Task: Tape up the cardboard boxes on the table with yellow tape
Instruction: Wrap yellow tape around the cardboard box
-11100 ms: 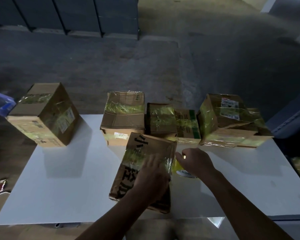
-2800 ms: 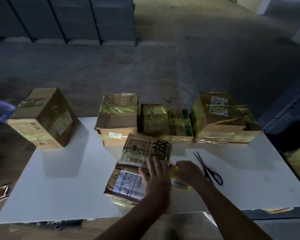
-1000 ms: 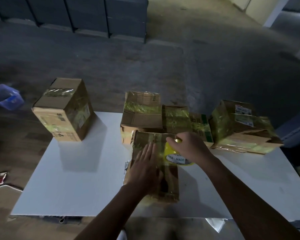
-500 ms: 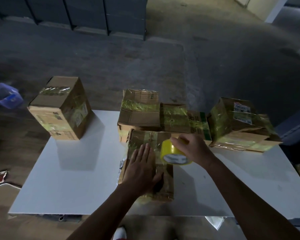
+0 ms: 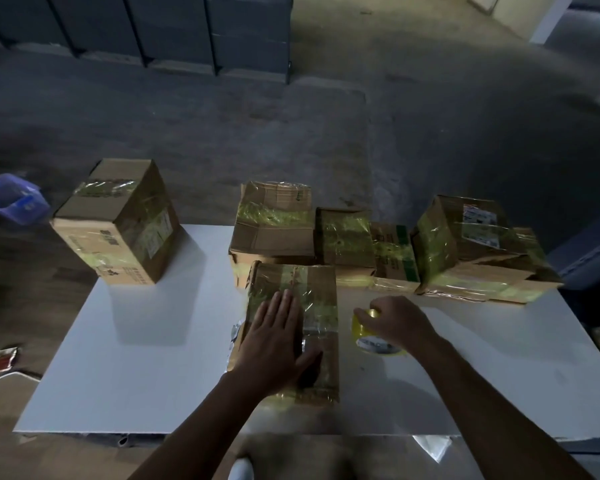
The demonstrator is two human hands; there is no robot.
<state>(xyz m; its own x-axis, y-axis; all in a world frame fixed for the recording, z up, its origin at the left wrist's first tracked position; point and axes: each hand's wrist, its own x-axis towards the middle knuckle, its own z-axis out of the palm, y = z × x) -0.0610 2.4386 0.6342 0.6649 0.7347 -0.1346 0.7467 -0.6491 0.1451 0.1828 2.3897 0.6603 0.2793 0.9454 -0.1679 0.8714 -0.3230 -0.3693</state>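
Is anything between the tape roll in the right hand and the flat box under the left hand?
Nothing visible. The right hand holds the roll just right of the box; only bare table lies between them.

Left hand (image 5: pixel 274 337) lies flat with straight fingers; right hand (image 5: pixel 397 323) curls, gripping.

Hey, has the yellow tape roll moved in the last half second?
Yes. The right hand has carried the tape roll rightward off the flat box and down toward the white table beside it.
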